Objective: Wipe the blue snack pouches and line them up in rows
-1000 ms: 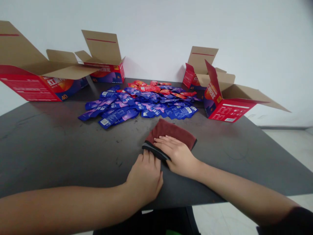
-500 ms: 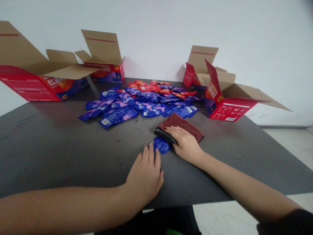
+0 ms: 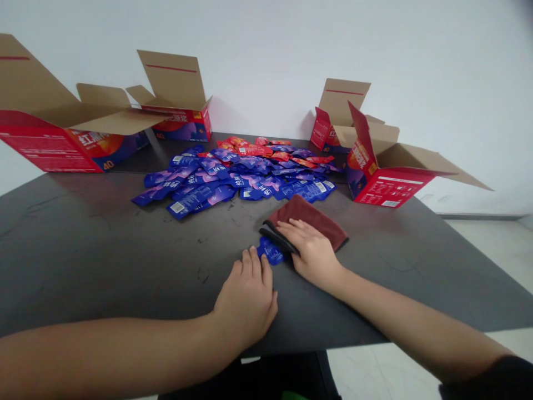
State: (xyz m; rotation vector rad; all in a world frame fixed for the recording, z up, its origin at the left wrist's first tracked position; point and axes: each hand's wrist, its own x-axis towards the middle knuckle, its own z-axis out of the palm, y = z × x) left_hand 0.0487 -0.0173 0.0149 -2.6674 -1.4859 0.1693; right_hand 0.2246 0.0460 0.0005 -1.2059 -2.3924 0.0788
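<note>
My right hand [image 3: 312, 253] is closed on a folded brown cloth [image 3: 314, 219] with a dark edge and presses it to the table. Beneath the cloth lies a blue sachet [image 3: 271, 251]; only its near left end shows, and the rest is covered. My left hand [image 3: 245, 300] rests on the table with bent fingers held together. Its fingertips pin the left edge of that sachet, and its thumb is low on the right side. Beyond both hands spreads a pile of blue and purple sachets [image 3: 254, 180], with red sachets [image 3: 254, 150] toward the back.
At the left stand two open cartons, a large one [image 3: 54, 153] and a smaller one [image 3: 183, 126] behind. Two more open cartons, a near one [image 3: 391, 186] and a far one [image 3: 322, 130], stand at the right. The grey table [image 3: 104, 261] meets a white wall [image 3: 266, 72].
My right hand and the cloth have shifted slightly left and toward me, covering a bit more of the sachet. My left hand has barely moved. The pile and cartons are as before.
</note>
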